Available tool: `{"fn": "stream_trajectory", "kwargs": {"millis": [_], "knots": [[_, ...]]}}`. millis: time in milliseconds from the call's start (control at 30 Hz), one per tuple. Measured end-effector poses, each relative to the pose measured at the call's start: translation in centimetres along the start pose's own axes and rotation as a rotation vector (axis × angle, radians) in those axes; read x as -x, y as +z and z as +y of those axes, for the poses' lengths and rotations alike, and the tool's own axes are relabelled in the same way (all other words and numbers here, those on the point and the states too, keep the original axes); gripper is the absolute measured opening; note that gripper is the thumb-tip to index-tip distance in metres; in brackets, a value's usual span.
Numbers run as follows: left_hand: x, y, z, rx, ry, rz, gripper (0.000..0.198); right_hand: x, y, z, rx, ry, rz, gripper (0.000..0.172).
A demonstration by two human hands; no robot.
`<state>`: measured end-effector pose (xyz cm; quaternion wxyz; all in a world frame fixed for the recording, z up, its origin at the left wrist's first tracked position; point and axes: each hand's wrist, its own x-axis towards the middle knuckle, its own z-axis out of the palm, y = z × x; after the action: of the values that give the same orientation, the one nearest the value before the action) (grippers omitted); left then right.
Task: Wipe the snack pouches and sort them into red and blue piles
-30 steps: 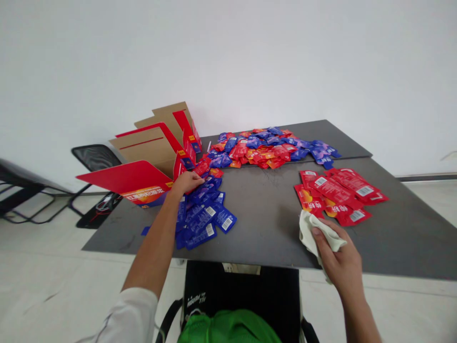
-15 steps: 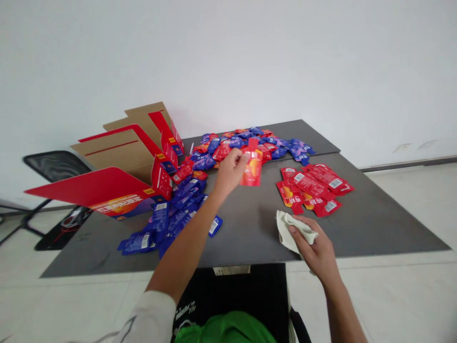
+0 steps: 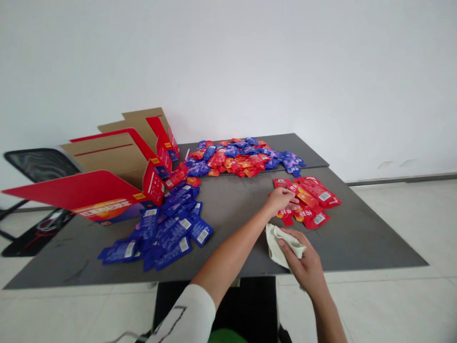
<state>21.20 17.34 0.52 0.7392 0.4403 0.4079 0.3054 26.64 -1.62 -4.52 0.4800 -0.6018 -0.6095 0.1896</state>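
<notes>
Left hand (image 3: 281, 199): over the near-left part of the red packets, fingers loosely bent; whether they grip a packet cannot be told.
Right hand (image 3: 306, 261): fingers closed on a whitish cloth (image 3: 275, 247) at the tabletop's (image 3: 235, 205) front edge.
Red packets (image 3: 317, 191): overlapping, toward the tabletop's right edge.
Blue packets (image 3: 174, 229): spread near the front edge, left of the middle.
Mixed pile (image 3: 243, 157): red and blue packets toward the back edge.
Open boxes (image 3: 107, 188): in a row on the left side.
</notes>
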Motion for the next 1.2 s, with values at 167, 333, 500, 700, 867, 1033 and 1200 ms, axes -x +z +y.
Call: {"fn": "stream_trajectory", "kwargs": {"millis": [167,333,500,700,867,1033,1200], "knots": [[0.2,-2.0,-0.6,-0.521,0.189,0.093,0.013,0.1,0.0,0.1,0.019,0.003,-0.005,0.037],[1.8,-4.9,1.5,-0.889,0.419,0.192,0.026,0.0,-0.1,0.3,0.023,0.011,-0.005,0.037],[1.5,-9.9,4.9,-1.126,0.497,0.412,0.026,0.0,0.0,0.3,0.019,0.008,-0.013,0.038],[-1.5,-15.2,7.2,-1.322,0.453,0.625,0.033,0.1,0.0,0.3,0.022,-0.008,0.005,0.037],[-3.5,-16.1,7.5,-1.439,0.512,0.606,0.036,0.0,0.0,0.3,0.029,-0.027,0.01,0.035],[-6.3,-13.7,8.0,-1.503,0.582,0.486,0.036,0.0,0.1,0.1,0.03,-0.063,0.023,0.033],[-8.8,-11.8,8.5,-1.512,0.54,0.425,0.052,-0.1,0.1,0.1,0.051,-0.098,0.039,0.03]]}}
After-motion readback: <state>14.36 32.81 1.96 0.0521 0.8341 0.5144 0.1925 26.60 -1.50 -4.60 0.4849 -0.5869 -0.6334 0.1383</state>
